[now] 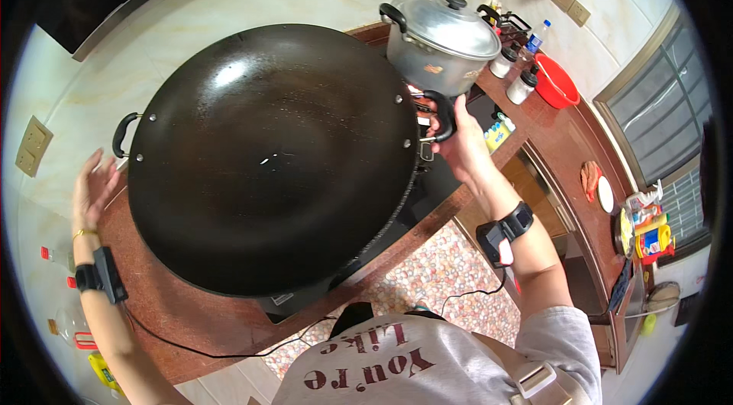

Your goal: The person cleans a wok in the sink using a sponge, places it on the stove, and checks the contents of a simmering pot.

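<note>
A very large black wok point(275, 164) fills the middle of the view over the stove and counter. My right hand point(462, 139) is at its right loop handle point(444, 116), with the palm outside it and the fingers reaching behind. On the other side, my left hand point(94, 184) is raised just short of the left handle point(121, 135), fingers apart and holding nothing. Small bright specks show near the centre of the wok's inside. Behind the right handle stands a lidded aluminium pot point(438, 47) with black handles.
The black glass stove top point(441, 176) shows beneath the wok's right side. Along the right counter point(550, 130) are seasoning jars point(521, 87), a red plastic basin point(555, 81) and a yellow packet point(499, 131). Clear bottles point(69, 325) stand at the left. A black cable point(217, 356) trails from my left wrist.
</note>
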Demonstrator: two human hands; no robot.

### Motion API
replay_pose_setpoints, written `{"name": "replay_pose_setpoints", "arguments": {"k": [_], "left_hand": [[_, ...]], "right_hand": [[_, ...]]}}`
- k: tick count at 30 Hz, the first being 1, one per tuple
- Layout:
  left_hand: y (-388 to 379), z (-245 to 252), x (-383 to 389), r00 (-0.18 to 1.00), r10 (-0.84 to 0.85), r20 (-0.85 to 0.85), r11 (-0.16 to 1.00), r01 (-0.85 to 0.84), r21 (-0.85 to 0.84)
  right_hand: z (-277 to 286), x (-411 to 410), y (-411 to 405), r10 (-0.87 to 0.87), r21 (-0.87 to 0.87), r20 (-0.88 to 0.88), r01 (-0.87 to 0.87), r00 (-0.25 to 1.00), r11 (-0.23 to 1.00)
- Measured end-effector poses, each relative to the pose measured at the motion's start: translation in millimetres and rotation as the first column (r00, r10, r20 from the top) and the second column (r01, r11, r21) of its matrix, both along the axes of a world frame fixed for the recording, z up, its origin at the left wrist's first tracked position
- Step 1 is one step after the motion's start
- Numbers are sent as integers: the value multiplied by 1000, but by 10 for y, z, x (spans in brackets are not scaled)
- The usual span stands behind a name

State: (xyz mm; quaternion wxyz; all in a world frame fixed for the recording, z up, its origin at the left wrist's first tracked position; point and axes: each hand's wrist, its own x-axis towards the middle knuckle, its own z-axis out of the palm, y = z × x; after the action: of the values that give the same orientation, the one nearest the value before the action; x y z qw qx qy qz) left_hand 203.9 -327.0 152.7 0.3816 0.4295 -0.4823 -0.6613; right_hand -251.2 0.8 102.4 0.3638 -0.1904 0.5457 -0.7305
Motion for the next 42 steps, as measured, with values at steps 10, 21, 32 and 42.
{"name": "replay_pose_setpoints", "arguments": {"k": [10,21,32,42], "left_hand": [[2503,-372,822,922,267,-281,928,-324,-182],[5687,-1641,-208,498,774,-391,632,-652,420],[6602,-2492,-449,311,858,-409,509,-622,595],[7375,-3446,-447,231,947,-222,316,-568,760]], "right_hand": [[-987,407,173,341,344,-939,209,50,916],[-1194,270,33,230,225,-854,69,-467,972],[-1292,-22,-11,122,270,-776,-152,-619,951],[-1245,96,12,175,341,-789,-182,-589,922]]}}
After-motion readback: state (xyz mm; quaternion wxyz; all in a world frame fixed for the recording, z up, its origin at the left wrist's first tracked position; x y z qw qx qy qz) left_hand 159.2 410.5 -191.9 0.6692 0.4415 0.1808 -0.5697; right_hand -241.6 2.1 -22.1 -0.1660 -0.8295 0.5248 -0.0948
